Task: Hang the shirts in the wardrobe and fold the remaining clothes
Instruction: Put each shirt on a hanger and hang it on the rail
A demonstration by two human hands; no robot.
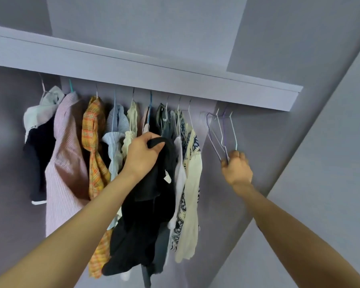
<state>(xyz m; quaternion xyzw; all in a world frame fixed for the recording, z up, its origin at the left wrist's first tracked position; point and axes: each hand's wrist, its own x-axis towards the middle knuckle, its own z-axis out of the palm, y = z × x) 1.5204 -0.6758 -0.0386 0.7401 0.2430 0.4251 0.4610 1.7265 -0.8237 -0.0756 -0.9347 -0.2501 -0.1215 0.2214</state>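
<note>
A black garment (pixel 146 215) hangs down from my left hand (pixel 142 153), which grips its top edge in front of the hanging clothes. My right hand (pixel 237 167) grips the lower ends of empty wire hangers (pixel 221 132), white and purple, that hang at the right end of the wardrobe. The rail itself is hidden behind the shelf front (pixel 146 73). On it hang several garments: a pink striped shirt (pixel 66 163), an orange checked shirt (pixel 94 142), a pale blue top (pixel 115 129) and a cream patterned shirt (pixel 190 183).
A dark garment with a grey collar (pixel 40 142) hangs at the far left. The wardrobe's right side panel (pixel 299 163) slants close beside my right arm. The back wall (pixel 227 215) shows between the clothes and the empty hangers.
</note>
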